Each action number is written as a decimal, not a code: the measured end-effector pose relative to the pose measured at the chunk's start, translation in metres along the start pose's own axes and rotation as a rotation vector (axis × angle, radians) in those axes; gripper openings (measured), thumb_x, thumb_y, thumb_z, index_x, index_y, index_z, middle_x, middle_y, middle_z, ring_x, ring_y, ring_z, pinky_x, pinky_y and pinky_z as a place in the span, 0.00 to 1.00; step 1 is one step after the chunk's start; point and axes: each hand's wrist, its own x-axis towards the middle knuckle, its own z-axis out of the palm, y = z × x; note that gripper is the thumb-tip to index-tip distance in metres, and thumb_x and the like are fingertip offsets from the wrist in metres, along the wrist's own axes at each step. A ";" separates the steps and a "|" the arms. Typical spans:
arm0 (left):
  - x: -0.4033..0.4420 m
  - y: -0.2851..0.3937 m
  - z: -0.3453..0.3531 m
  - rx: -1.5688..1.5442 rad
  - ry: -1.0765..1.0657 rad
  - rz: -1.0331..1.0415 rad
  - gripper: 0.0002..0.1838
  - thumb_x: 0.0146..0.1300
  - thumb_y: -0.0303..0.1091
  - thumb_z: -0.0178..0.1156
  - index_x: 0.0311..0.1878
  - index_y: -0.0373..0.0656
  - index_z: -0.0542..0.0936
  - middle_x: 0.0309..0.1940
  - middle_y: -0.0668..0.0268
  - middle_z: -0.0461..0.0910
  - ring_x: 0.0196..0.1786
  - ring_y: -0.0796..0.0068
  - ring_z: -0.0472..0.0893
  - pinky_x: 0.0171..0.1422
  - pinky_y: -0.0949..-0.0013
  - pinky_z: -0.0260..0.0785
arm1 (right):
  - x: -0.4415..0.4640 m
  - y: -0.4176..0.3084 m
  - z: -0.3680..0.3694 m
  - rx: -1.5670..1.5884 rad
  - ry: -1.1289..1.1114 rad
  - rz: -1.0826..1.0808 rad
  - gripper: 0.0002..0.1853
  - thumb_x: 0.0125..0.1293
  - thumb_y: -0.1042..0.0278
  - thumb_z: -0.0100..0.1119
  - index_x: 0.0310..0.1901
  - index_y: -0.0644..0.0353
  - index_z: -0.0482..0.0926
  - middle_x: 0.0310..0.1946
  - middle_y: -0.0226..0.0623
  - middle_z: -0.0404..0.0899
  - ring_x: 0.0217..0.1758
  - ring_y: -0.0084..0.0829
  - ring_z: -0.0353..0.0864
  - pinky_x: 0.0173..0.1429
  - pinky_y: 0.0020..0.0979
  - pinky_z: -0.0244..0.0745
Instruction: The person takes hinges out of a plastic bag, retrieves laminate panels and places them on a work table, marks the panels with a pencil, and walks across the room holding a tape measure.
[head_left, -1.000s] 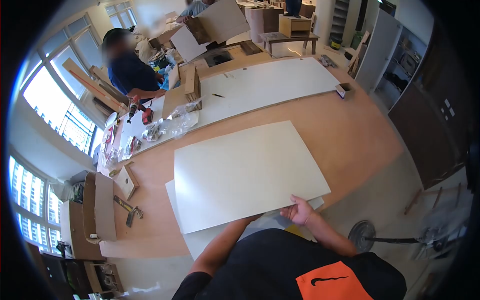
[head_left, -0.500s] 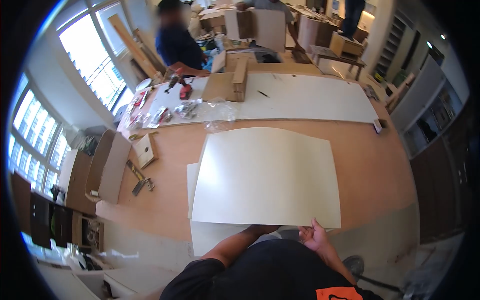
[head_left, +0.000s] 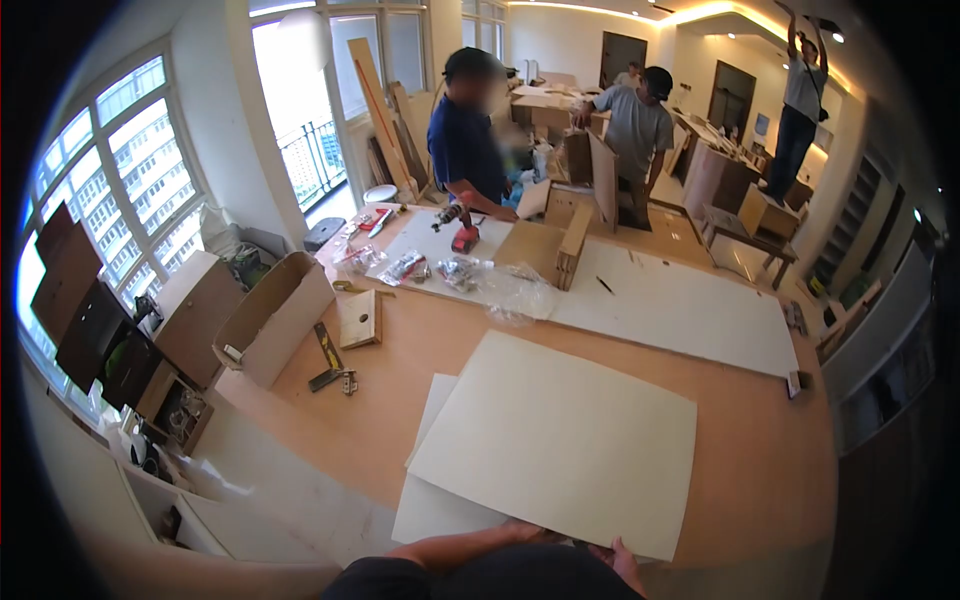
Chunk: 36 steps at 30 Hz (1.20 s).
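A large cream-coloured sheet (head_left: 560, 440) lies in front of me, over another pale sheet (head_left: 425, 510) whose left and near edges stick out from under it. At the near edge of the cream sheet, my right hand (head_left: 620, 562) grips it near the corner, thumb on the edge and fingers mostly hidden below. My left hand (head_left: 523, 532) is at the same edge, further left, closed around it with its fingertips out of sight beneath.
On the wooden worktable (head_left: 750, 480) are a try square (head_left: 325, 360), a small board with a hole (head_left: 360, 318), a long white panel (head_left: 690, 310), a red drill (head_left: 465, 237), and plastic bags (head_left: 515, 290). One person (head_left: 468, 140) stands across the table; others work behind.
My view has tilted up and turned left. The cream sheet now looks flatter and sits at a slant, and both hands remain at its near edge.
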 end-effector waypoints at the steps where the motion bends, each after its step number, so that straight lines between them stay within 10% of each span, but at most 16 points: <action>1: -0.005 0.003 0.000 -0.013 -0.004 -0.010 0.34 0.70 0.56 0.58 0.71 0.43 0.70 0.67 0.53 0.73 0.69 0.56 0.71 0.75 0.56 0.60 | -0.008 -0.002 0.009 -0.027 -0.010 -0.051 0.30 0.76 0.50 0.48 0.69 0.64 0.64 0.60 0.50 0.76 0.60 0.45 0.79 0.63 0.49 0.76; 7: -0.009 0.033 -0.013 -0.337 -0.142 -0.203 0.37 0.70 0.61 0.56 0.71 0.43 0.71 0.67 0.52 0.74 0.68 0.57 0.72 0.75 0.58 0.59 | -0.023 -0.017 0.030 -0.244 0.038 -0.141 0.29 0.74 0.52 0.52 0.67 0.64 0.66 0.59 0.51 0.77 0.61 0.48 0.78 0.65 0.52 0.73; 13: 0.021 -0.060 0.046 -0.584 0.016 -0.604 0.40 0.70 0.68 0.48 0.65 0.38 0.76 0.38 0.56 0.86 0.40 0.65 0.85 0.45 0.63 0.78 | -0.007 -0.031 0.056 -0.610 0.074 -0.179 0.28 0.73 0.52 0.52 0.66 0.64 0.68 0.58 0.52 0.78 0.60 0.50 0.78 0.65 0.53 0.72; 16: 0.034 -0.107 0.047 -0.639 -0.333 -0.628 0.48 0.62 0.62 0.65 0.78 0.49 0.58 0.60 0.51 0.76 0.57 0.48 0.76 0.72 0.37 0.60 | -0.003 -0.032 0.062 -0.891 0.096 -0.247 0.28 0.73 0.52 0.52 0.66 0.64 0.69 0.57 0.52 0.78 0.60 0.51 0.79 0.65 0.53 0.72; 19: 0.037 -0.020 0.019 -0.467 -0.110 -0.461 0.32 0.75 0.59 0.46 0.65 0.40 0.76 0.34 0.56 0.85 0.35 0.68 0.85 0.44 0.64 0.78 | 0.003 -0.033 0.065 -1.208 0.109 -0.356 0.28 0.73 0.51 0.53 0.65 0.64 0.69 0.57 0.53 0.78 0.59 0.52 0.79 0.65 0.54 0.72; 20: 0.038 -0.036 0.030 -0.280 -0.024 -0.192 0.26 0.78 0.52 0.45 0.62 0.42 0.78 0.33 0.55 0.84 0.33 0.66 0.84 0.43 0.64 0.78 | 0.004 -0.032 0.063 -1.308 0.115 -0.392 0.28 0.73 0.51 0.53 0.65 0.64 0.70 0.56 0.53 0.79 0.59 0.53 0.79 0.65 0.54 0.72; 24: 0.030 0.067 -0.013 -0.726 0.137 -0.610 0.28 0.72 0.55 0.54 0.51 0.35 0.83 0.33 0.55 0.85 0.33 0.66 0.85 0.42 0.65 0.79 | 0.006 -0.024 0.055 -1.611 0.124 -0.555 0.27 0.72 0.51 0.53 0.64 0.64 0.71 0.55 0.53 0.79 0.58 0.54 0.79 0.64 0.54 0.71; 31: 0.024 0.057 0.001 -0.788 0.036 -0.748 0.29 0.73 0.54 0.54 0.53 0.32 0.81 0.37 0.52 0.87 0.37 0.62 0.86 0.46 0.64 0.81 | 0.018 0.009 0.006 -2.041 0.154 -1.092 0.27 0.72 0.51 0.53 0.63 0.64 0.73 0.54 0.54 0.80 0.57 0.56 0.80 0.64 0.55 0.70; 36: 0.017 0.065 0.002 -0.658 -0.036 -0.690 0.33 0.73 0.58 0.50 0.56 0.31 0.79 0.37 0.52 0.87 0.36 0.65 0.86 0.45 0.65 0.80 | 0.031 0.005 0.020 -1.709 0.255 -0.740 0.21 0.68 0.55 0.54 0.57 0.60 0.80 0.56 0.53 0.79 0.60 0.55 0.76 0.67 0.54 0.66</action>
